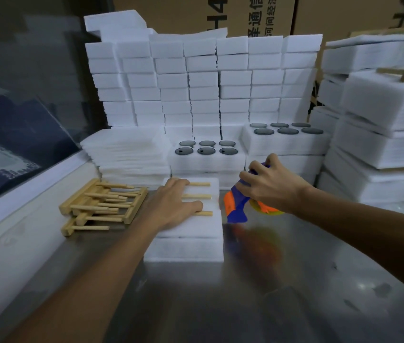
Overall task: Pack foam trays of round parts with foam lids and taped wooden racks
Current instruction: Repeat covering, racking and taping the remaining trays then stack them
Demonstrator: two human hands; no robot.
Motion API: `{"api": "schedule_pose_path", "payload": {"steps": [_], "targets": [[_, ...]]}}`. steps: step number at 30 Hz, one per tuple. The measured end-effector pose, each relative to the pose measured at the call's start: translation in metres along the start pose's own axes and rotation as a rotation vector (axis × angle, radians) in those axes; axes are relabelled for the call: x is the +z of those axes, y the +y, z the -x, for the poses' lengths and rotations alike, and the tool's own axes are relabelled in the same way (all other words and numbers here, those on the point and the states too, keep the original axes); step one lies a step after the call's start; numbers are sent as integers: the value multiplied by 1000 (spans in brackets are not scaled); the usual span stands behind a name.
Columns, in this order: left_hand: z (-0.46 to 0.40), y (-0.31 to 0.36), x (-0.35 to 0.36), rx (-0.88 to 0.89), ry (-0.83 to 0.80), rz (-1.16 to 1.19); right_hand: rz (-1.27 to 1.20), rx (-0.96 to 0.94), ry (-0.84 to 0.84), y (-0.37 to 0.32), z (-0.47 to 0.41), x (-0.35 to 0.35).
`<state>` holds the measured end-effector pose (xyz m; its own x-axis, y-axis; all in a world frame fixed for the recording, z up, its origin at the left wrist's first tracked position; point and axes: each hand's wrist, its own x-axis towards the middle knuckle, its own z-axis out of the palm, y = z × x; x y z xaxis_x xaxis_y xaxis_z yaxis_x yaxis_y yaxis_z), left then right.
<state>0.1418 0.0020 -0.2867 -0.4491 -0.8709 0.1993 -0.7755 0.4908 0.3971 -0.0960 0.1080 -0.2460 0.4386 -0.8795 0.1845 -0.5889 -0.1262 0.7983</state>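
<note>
A white foam tray with its foam lid (191,233) lies on the steel table in front of me. A wooden rack (199,196) rests on top of the lid, its three pegs pointing right. My left hand (175,203) presses flat on the rack with fingers spread. My right hand (269,185) grips a blue and orange tape dispenser (236,206) just off the lid's right edge. Two open foam trays of dark round parts (206,151) (286,131) stand behind.
A heap of loose wooden racks (102,204) lies to the left on the steel table (257,280). Stacked foam lids (126,154) and a wall of packed foam blocks (203,80) fill the back. More foam stacks (379,144) rise at the right.
</note>
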Motion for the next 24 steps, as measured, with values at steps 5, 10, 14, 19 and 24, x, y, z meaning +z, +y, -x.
{"api": "schedule_pose_path", "payload": {"steps": [5,10,14,19,24], "targets": [[0,1,0,4,-2,6,118,-62,28,-14,-1,-5],[1,0,-1,3,-13,19,56,38,-11,-14,9,7],[1,0,-1,6,-16,16,4,171,-73,0,21,19],[2,0,-1,0,-11,20,-266,548,-180,21,37,32],[3,1,-1,-4,5,22,-808,801,-317,30,44,47]]}}
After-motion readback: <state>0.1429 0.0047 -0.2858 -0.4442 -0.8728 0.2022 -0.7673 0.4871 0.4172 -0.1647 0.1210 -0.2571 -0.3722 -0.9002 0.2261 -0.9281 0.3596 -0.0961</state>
